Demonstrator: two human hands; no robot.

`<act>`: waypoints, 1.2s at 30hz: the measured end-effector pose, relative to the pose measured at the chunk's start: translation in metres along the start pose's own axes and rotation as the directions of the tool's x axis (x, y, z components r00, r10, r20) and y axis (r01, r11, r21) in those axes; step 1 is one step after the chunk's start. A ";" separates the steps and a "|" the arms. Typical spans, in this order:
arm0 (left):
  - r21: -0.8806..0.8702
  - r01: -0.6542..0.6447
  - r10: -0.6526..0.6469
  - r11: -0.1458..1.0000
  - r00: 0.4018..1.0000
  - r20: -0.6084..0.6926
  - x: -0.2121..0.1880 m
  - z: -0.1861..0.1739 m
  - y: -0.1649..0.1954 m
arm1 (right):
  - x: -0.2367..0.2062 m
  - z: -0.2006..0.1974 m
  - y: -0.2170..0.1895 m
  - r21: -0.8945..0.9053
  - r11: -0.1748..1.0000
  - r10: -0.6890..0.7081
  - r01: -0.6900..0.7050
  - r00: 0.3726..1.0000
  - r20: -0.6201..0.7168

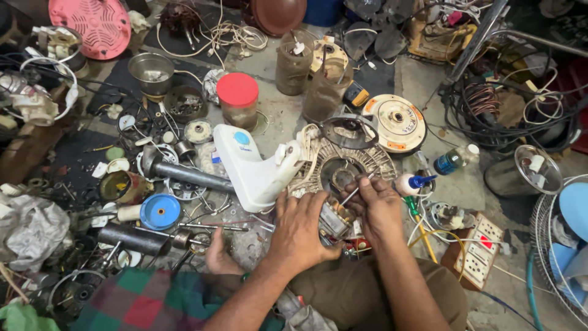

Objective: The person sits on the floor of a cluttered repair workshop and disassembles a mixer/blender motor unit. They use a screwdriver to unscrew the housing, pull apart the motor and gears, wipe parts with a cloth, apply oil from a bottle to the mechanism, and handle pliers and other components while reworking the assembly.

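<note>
Parts are spread all over the floor (pixel 422 79). A small motor (pixel 334 224) is held tight in the left hand (pixel 300 230), near the white fan body (pixel 257 168). A thin metal tool (pixel 357 190) is pinched in the right hand (pixel 376 208), over the motor.

Fan motor between the hands, parts spread on the floor.
The motor (pixel 335 222) lies near centre; the fan housing (pixel 260 168) left of it, the jar (pixel 238 100) farther back, the socket board (pixel 478 251) right.
</note>
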State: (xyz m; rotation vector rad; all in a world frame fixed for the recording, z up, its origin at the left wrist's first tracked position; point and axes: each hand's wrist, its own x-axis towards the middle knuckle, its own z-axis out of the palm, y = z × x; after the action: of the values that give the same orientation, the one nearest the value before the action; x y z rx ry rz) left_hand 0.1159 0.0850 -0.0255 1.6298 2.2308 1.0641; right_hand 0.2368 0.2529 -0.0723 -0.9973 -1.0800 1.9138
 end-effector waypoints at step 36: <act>-0.156 -0.117 0.070 0.981 0.959 -0.276 -0.021 0.011 -0.013 | -0.091 0.033 -0.137 -0.022 0.779 -0.622 0.627 0.776 0.103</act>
State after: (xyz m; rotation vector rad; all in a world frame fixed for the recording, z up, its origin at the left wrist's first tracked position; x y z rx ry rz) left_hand 0.1198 0.0694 -0.0474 1.6146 2.1610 1.5417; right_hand 0.2770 0.2182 0.0869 -0.4770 -1.3210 1.3862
